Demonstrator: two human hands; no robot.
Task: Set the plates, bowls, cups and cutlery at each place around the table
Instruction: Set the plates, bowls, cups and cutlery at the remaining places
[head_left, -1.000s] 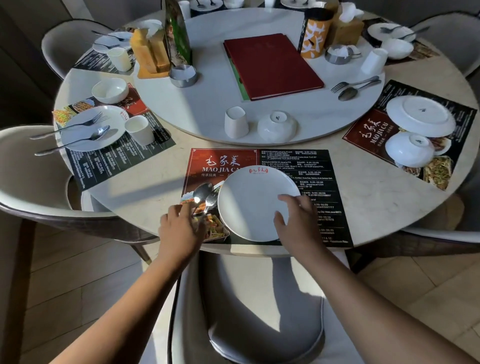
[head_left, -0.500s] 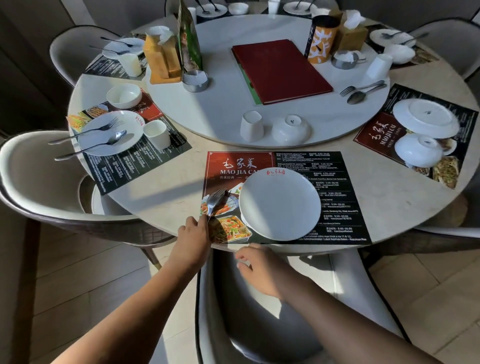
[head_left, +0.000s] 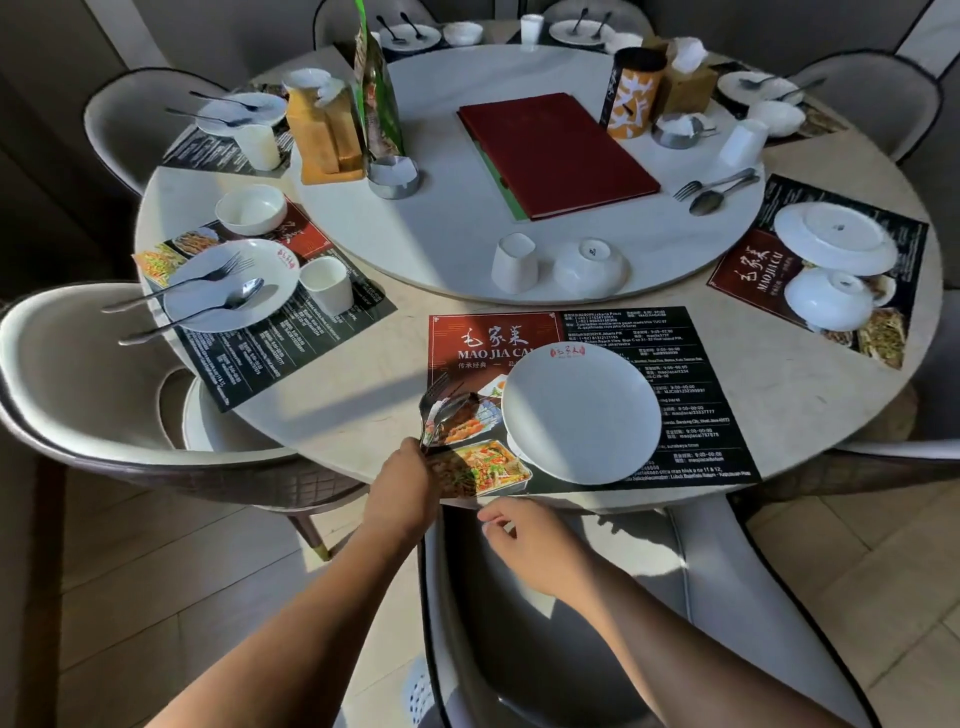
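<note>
A white plate (head_left: 581, 411) lies upright on the dark placemat (head_left: 691, 395) at the near place. Left of the plate, my left hand (head_left: 402, 483) grips the handles of a fork and spoon (head_left: 441, 406), whose heads point away over the mat. My right hand (head_left: 524, 535) hovers just off the table's near edge with loosely curled fingers, holding nothing. An upturned white cup (head_left: 513, 263) and an upturned bowl (head_left: 589, 267) stand on the turntable's (head_left: 452, 228) near rim. To the right, an upturned plate (head_left: 834, 238) and bowl (head_left: 826, 299) sit on another placemat.
The left place has a plate with fork and spoon (head_left: 228, 283), a cup (head_left: 327, 285) and a bowl (head_left: 251, 209). A red menu book (head_left: 556, 153), tissue boxes, a loose fork and spoon (head_left: 719, 187) and a cup (head_left: 743, 141) sit on the turntable. Grey chairs ring the table.
My right hand let go of the plate's near edge and drew back off the table. My left hand pulled the fork and spoon slightly toward me.
</note>
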